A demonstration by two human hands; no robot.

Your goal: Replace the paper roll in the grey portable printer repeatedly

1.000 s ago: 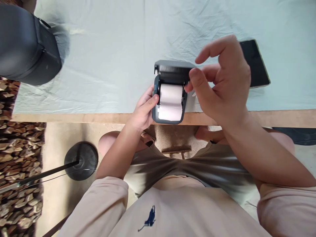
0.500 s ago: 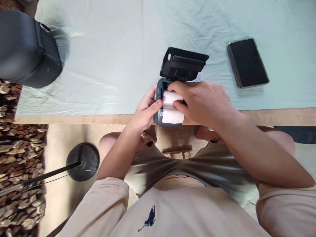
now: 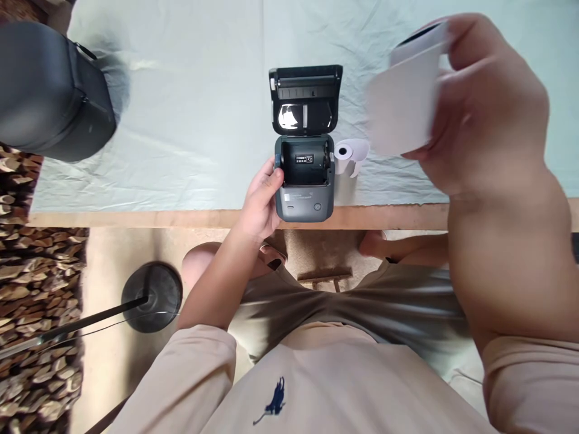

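Observation:
A small dark grey label printer [image 3: 304, 205] is at the table's front edge with its lid [image 3: 306, 99] raised, so the bare paper compartment shows. My left hand [image 3: 263, 202] grips the printer's left side, thumb on top. Up at the right, close to the camera, my right hand [image 3: 479, 102] holds a white paper roll [image 3: 400, 99] with a loose flap hanging down; both are blurred. Just right of the printer, a second, smaller paper roll [image 3: 346, 152] stands on the cloth, its end partly unwound.
A pale green cloth [image 3: 194, 108] covers the table, with a wooden front edge [image 3: 158, 218]. A black rounded case [image 3: 49, 90] stands at the left. Below it are a round black stand base [image 3: 152, 296] and stacked firewood [image 3: 40, 301].
My right hand has lifted the paper roll out of the printer and carried it up and right, covering the phone. The printer has turned slightly, and the small roll is now uncovered.

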